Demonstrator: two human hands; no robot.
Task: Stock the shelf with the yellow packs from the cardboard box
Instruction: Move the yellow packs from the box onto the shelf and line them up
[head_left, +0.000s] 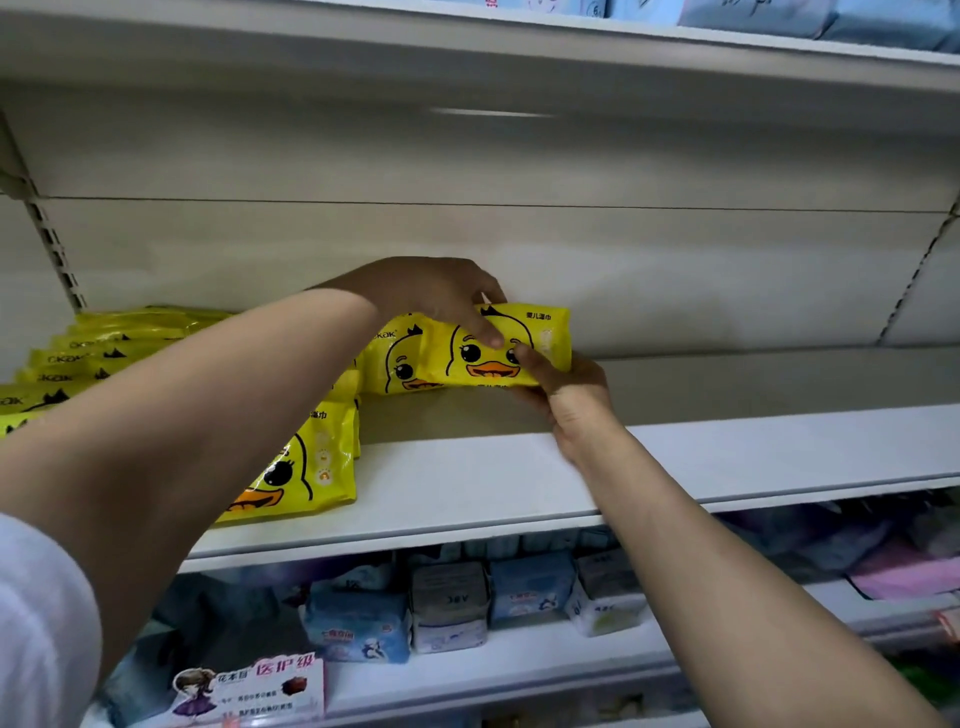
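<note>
A yellow pack with a duck face (540, 340) stands upright at the back of the white shelf (727, 457), near its middle. My left hand (441, 296) grips the pack's top edge from above, thumb on its front. My right hand (566, 387) holds its lower right corner, thumb on the front. Behind it to the left stands a second duck pack (392, 364). Another pack (306, 467) stands near the shelf's front, partly hidden by my left forearm. A row of several yellow packs (88, 358) fills the shelf's left part. The cardboard box is not in view.
The shelf to the right of the packs is bare. Below it, a lower shelf (519, 670) holds blue and white packets (449, 597) and pink ones (904, 577) at the right. An upper shelf with light blue packs (810, 18) runs overhead. A printed card (249, 686) stands at the bottom left.
</note>
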